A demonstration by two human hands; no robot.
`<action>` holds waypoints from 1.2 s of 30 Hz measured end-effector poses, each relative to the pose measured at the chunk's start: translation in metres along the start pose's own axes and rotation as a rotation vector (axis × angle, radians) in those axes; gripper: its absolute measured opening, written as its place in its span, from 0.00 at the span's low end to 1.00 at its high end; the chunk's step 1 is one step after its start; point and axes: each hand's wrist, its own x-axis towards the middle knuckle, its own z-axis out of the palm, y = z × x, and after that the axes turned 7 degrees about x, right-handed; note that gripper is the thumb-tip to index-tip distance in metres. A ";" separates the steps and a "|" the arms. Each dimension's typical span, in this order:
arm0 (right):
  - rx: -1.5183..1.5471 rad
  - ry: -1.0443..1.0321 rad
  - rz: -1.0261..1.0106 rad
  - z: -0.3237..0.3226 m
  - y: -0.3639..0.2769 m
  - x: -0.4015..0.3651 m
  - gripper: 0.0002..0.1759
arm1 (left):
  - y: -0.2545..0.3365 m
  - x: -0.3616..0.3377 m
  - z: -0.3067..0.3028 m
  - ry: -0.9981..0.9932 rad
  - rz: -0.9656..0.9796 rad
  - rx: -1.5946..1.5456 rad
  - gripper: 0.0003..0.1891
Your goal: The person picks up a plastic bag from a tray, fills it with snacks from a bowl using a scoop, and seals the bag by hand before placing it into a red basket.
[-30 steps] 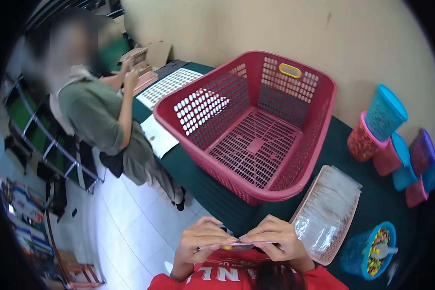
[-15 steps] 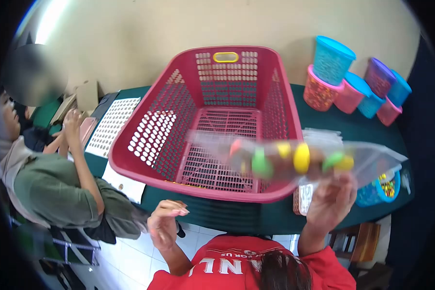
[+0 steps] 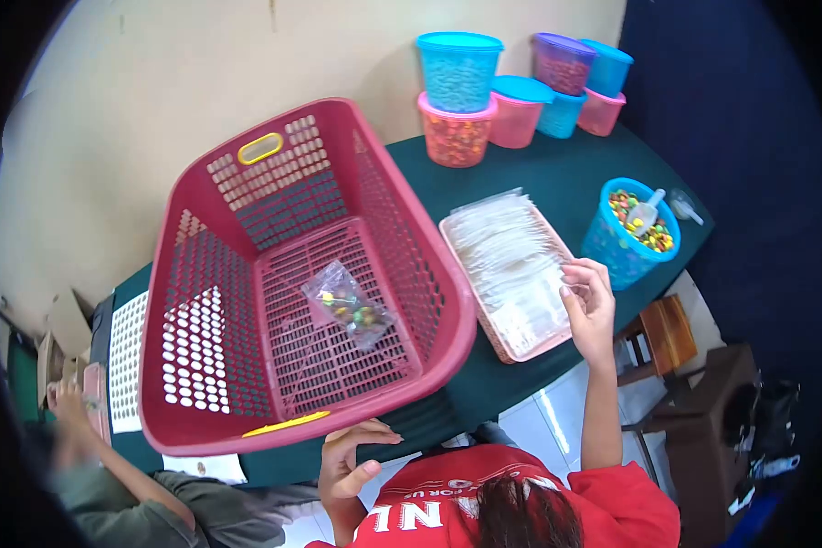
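Note:
A large maroon plastic basket (image 3: 434, 342) with perforated sides stands on the table. On its floor lies a clear plastic bag of colourful candies (image 3: 363, 315). My left hand (image 3: 345, 461) is just in front of the basket's near rim, holding nothing, with thumb and fingers apart. To the right, a pink tray (image 3: 486, 321) holds a row of clear plastic bags (image 3: 507, 242). My right hand (image 3: 592, 306) hovers at the tray's right edge, fingers loosely bent and apart, with nothing visible in it.
A blue tub (image 3: 607, 247) of candies with a clear scoop (image 3: 647, 215) stands right of the tray. Stacked lidded containers (image 3: 457, 137) are at the back. At left, another person's arm (image 3: 142, 484) is beside a sheet of round stickers (image 3: 128, 365).
The bag of candies has left my right hand and now lies in the basket. My right hand has moved to the tray of bags. The view has turned right.

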 end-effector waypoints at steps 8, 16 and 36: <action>-0.671 -0.233 0.356 -0.033 0.155 -0.013 0.30 | 0.011 0.035 0.032 -0.229 -0.067 -0.023 0.14; -0.664 -0.456 0.414 -0.046 0.161 0.008 0.27 | -0.009 0.069 0.101 -0.314 -0.142 0.098 0.12; -0.284 -1.172 -0.030 0.002 0.154 0.028 0.37 | -0.024 0.105 0.306 0.477 -0.333 0.370 0.08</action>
